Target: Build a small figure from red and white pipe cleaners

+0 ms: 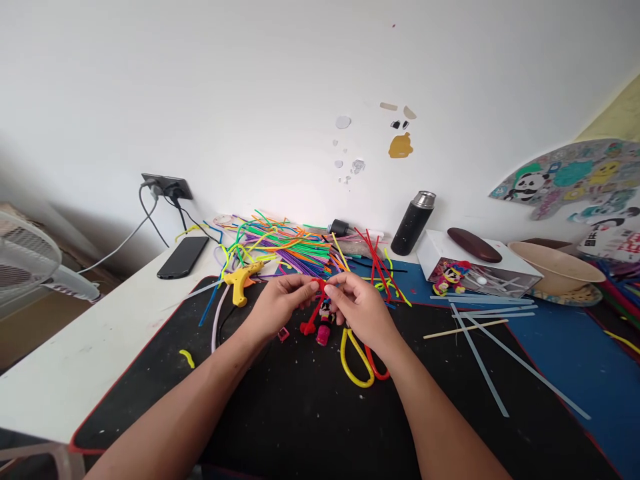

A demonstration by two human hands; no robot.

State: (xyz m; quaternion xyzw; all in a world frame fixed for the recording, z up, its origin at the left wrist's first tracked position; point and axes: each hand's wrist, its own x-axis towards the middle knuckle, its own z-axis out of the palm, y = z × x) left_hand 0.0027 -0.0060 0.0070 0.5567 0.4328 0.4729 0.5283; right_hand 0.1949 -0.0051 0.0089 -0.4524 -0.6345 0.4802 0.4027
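My left hand and my right hand meet over a black mat, both pinching a red pipe cleaner that hangs bent between them. A small pink and black figure stands just below the fingers. A yellow loop and a red loop of pipe cleaner lie on the mat under my right wrist. A heap of coloured pipe cleaners lies behind the hands.
A yellow glue gun lies left of the hands, a phone farther left. Several clear glue sticks lie at the right. A black flask, a white box and a bowl stand at the back right. A fan is at the left edge.
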